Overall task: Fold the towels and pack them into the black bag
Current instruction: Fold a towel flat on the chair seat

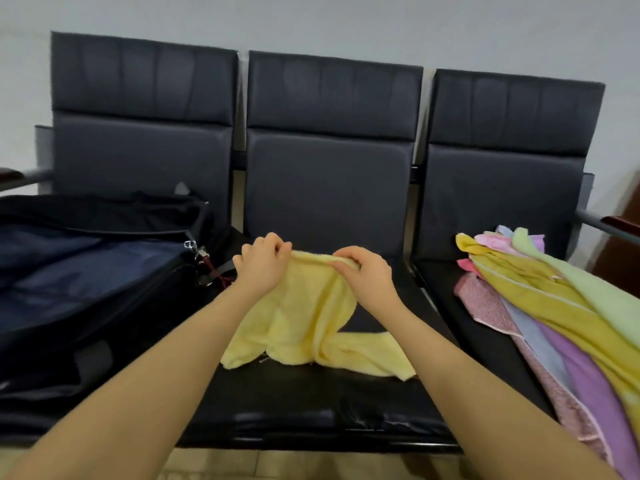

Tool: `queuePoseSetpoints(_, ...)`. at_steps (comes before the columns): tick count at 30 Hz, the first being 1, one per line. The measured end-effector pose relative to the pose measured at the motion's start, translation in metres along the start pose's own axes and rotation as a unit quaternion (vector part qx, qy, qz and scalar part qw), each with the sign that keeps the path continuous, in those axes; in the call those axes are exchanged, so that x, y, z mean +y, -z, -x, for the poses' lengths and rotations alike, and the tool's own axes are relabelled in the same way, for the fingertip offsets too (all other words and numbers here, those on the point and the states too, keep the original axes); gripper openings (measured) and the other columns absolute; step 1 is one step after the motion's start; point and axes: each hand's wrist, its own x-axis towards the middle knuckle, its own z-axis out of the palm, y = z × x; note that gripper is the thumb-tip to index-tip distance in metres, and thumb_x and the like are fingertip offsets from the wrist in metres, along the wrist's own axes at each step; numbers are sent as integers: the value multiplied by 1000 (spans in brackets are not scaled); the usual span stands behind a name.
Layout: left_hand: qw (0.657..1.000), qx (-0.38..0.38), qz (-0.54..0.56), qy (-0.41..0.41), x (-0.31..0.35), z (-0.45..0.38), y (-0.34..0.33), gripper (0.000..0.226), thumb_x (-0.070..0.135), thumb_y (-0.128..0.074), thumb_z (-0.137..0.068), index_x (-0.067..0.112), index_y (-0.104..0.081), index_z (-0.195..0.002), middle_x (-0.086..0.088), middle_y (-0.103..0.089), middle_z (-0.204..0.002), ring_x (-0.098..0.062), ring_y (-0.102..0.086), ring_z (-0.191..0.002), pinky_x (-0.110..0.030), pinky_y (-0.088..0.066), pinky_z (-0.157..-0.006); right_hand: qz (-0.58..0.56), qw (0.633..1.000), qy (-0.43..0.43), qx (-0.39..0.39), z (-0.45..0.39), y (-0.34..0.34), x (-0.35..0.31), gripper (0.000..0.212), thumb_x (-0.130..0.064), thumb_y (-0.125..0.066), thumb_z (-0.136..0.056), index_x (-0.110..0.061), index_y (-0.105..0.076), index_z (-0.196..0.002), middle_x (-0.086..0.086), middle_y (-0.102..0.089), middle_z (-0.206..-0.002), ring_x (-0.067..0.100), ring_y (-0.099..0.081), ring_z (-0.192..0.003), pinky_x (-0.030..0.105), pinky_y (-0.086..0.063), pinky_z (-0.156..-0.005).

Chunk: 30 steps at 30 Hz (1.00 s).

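Fingers of the left hand [261, 263] and right hand [363, 271] pinch the yellow towel's [308, 327] top edge at frame centre, apparently to square it for folding, while the black bag [86, 278] lies open at left, ready for packing.

It looks like a waiting room or lobby: a row of three linked black padded seats [325, 188] with metal armrests [595, 220] stands against a plain pale wall [346, 22].
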Motion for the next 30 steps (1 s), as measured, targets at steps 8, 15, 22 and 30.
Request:
queuePoseSetpoints(8, 968, -150, -183, -88, -40, 72, -45, 43, 40, -26, -103, 23, -43, -139, 2, -40, -147, -23, -35, -132, -40, -23, -105, 153, 977, -51, -138, 46, -27, 56, 31, -32, -51, -97, -33, -56, -127, -13, -52, -134, 10, -48, -122, 31, -20, -94)
queuePoseSetpoints(15, 907, -290, -299, -66, -79, 85, -70, 55, 46, -6, -102, 27, -7, -154, 4, 2, -161, -20, 7, -148, -44, 8, -117, 245, 921, -58, -296, 71, -52, 93, 47, -45, -22, -103, -36, -27, -149, -12, -24, -157, 10, -22, -143, 43, -8, -112)
queuePoseSetpoints(22, 907, -299, -281, -99, -89, 54, -94, 55, 48, -5, -102, 28, -7, -153, 8, 2, -161, -14, 10, -147, -42, 15, -116, 247, 944, -45, -212, 61, -56, 102, 45, -46, -33, -101, -30, -36, -144, -11, -41, -145, 9, -36, -133, 35, -15, -102)
queuePoseSetpoints(30, 962, -171, -150, -148, -99, 52, -94, 36, 39, -33, -102, 26, -55, -127, 14, -51, -133, -8, -36, -133, -31, -4, -112, 247, 960, -78, -109, 57, -58, 103, 26, -45, -53, -93, -27, -59, -111, -11, -54, -106, 12, -52, -104, 30, -16, -79)
